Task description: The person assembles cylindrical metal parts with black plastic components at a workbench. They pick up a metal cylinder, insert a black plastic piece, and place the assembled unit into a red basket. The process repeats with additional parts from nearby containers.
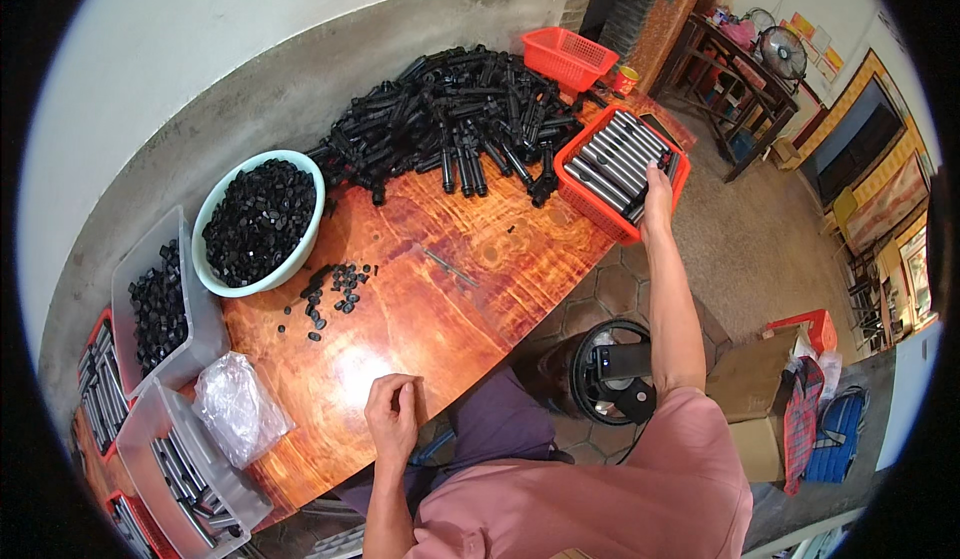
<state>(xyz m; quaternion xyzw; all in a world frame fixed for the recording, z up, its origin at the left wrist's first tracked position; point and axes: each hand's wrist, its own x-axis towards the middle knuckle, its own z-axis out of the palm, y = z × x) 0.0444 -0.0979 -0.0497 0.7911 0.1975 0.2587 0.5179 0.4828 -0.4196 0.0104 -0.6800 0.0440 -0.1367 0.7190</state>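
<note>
My right hand [656, 204] reaches over the near right side of a red plastic basket [603, 221] at the far right corner of the table. Its fingers are bent at the dark grey tubes [618, 159] lying side by side in the basket; what they grip is hidden. At the table's front edge rests my left hand [391, 414], its fingers curled in with nothing showing in them. Small black caps [345, 284] lie scattered on the wood beyond it, and a thin metal rod [452, 268] lies in the middle of the table.
Black tubular parts [450, 109] form a large heap along the wall. Left of it stand a pale bowl [321, 221] of black pieces, clear bins [222, 331] and a plastic bag [240, 409]. Another red basket [568, 54] is behind. A round black container [582, 384] stands beside my legs.
</note>
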